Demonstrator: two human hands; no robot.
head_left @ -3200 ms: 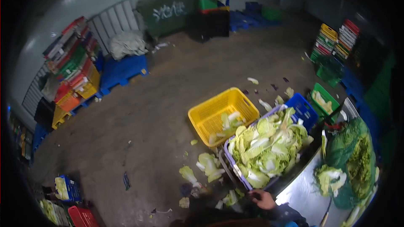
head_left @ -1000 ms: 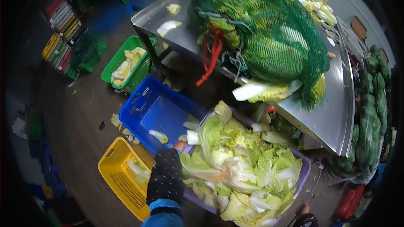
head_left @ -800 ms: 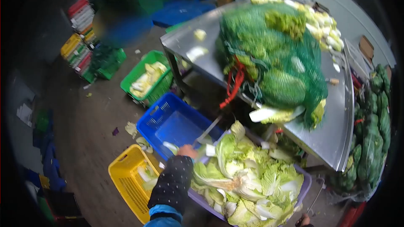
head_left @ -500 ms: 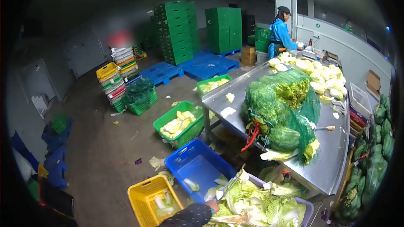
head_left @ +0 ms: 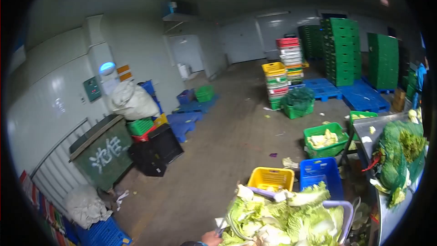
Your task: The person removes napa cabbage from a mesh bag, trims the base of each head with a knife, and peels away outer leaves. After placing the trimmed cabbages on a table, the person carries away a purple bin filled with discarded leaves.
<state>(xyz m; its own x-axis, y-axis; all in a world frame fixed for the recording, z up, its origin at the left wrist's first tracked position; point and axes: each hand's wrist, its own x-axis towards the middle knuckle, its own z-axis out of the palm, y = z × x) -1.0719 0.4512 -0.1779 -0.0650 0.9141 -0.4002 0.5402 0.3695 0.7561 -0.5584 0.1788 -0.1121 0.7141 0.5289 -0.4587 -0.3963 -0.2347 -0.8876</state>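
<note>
My left hand (head_left: 212, 238) shows at the bottom edge, in a dark sleeve. Its fingers are closed at the left side of a lavender basket (head_left: 348, 210), seemingly on the rim; leaves and blur partly hide the grip. Loose green and white napa cabbage leaves (head_left: 287, 218) heap above the basket's rim. Just beyond it are a yellow basket (head_left: 272, 173) and a blue basket (head_left: 320, 166). My right hand is out of view.
To the right is a metal table (head_left: 364, 130) bearing a green net sack of cabbages (head_left: 392, 155). A green crate (head_left: 304, 139) of pale leaves stands near it. Stacked crates (head_left: 341, 52) and blue pallets (head_left: 364, 95) are farther back. A green bin (head_left: 109, 155) and black crates (head_left: 157, 150) stand left.
The view has swung left, bringing the left wall and bin into sight. The leaf-filled basket now stands in front of the yellow and blue baskets, with my left hand still at its left side.
</note>
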